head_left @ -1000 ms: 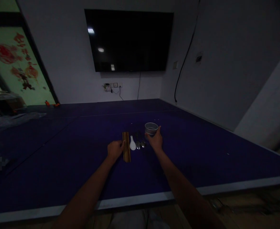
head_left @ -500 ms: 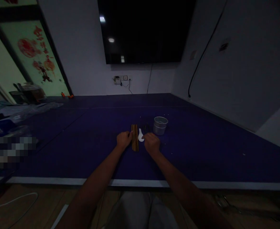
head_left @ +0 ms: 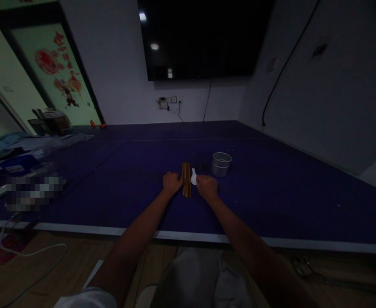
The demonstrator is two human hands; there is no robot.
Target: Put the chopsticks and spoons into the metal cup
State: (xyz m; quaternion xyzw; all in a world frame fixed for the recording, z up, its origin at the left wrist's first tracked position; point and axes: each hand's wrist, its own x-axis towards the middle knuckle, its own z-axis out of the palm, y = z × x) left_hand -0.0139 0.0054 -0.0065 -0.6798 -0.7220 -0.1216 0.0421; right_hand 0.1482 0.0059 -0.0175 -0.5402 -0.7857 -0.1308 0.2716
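A bundle of brown chopsticks (head_left: 186, 184) lies on the dark blue table (head_left: 271, 201). My left hand (head_left: 171, 182) rests curled against the bundle's left side. My right hand (head_left: 206, 187) is closed over the handle end of a white ceramic spoon (head_left: 193, 176), just right of the chopsticks; what its fingers grip is hidden. A small round metal tin (head_left: 221, 164) stands a little beyond and to the right of my right hand, apart from it. Dark metal spoons beside the white one are mostly covered by my right hand.
A large black screen (head_left: 204, 38) hangs on the far wall above a socket with cables (head_left: 168, 101). Clutter and plastic sheets (head_left: 30, 147) pile at the table's left. A cable (head_left: 30, 252) lies on the wooden floor by the near table edge.
My right hand left the metal tin and came down over the spoons beside the chopsticks. The view has shifted back and to the left. My left hand stays at the chopsticks.
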